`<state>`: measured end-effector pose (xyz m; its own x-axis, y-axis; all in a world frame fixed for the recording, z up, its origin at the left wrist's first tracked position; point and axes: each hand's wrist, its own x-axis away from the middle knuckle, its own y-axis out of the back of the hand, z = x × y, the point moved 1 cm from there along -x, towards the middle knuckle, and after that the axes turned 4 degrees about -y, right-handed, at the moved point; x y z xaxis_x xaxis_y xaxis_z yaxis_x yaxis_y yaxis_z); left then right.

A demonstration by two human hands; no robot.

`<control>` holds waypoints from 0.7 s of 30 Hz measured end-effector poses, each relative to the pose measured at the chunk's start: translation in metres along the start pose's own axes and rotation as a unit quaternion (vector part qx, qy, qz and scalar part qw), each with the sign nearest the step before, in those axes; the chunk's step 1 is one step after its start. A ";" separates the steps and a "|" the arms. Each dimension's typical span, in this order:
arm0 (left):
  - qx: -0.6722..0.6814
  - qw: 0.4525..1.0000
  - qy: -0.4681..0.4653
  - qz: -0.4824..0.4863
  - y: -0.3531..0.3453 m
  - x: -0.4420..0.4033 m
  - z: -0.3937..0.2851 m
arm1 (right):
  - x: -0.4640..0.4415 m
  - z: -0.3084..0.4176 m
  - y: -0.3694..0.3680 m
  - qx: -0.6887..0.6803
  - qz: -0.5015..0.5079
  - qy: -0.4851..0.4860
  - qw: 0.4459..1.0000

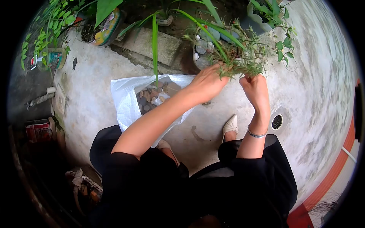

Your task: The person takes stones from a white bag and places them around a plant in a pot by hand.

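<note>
A low plant with thin, spiky leaves (249, 60) grows at the upper right of centre, beside round stones (201, 47). My left hand (210, 84) reaches into its lower left side, with the fingers bent and partly hidden by the leaves. Close to its right, my right hand (255, 89) is closed at the plant's lower edge; what its fingertips pinch is too small to make out. The hands are apart. Below my left forearm lies an open white bag (124, 99) with stones and brownish pieces inside.
Long green leaves (155, 49) hang over a concrete block (152, 43). Potted plants stand along the top, one in a grey pot (255, 23). A round floor drain (277, 122) is at the right. A labelled bucket (57, 58) is at the upper left.
</note>
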<state>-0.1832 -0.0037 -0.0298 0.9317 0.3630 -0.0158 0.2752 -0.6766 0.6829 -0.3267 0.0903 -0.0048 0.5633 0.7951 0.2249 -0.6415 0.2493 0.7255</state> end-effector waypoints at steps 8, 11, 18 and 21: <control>-0.037 0.998 -0.030 -0.032 0.011 0.003 -0.016 | 0.006 -0.004 0.004 0.062 0.017 0.034 0.997; -0.045 0.993 -0.098 -0.058 0.013 0.005 -0.013 | 0.015 0.009 0.014 0.039 -0.027 0.059 0.997; -0.007 0.993 -0.099 -0.055 0.002 -0.003 -0.002 | 0.003 0.019 0.018 0.100 0.020 -0.005 0.995; -0.006 0.996 -0.084 -0.032 0.009 -0.002 -0.006 | 0.001 0.016 0.014 0.084 0.011 -0.005 0.996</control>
<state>-0.1844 -0.0068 -0.0190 0.9389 0.2923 -0.1819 0.3343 -0.6479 0.6845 -0.3270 0.0860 0.0161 0.5552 0.7940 0.2475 -0.5581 0.1350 0.8187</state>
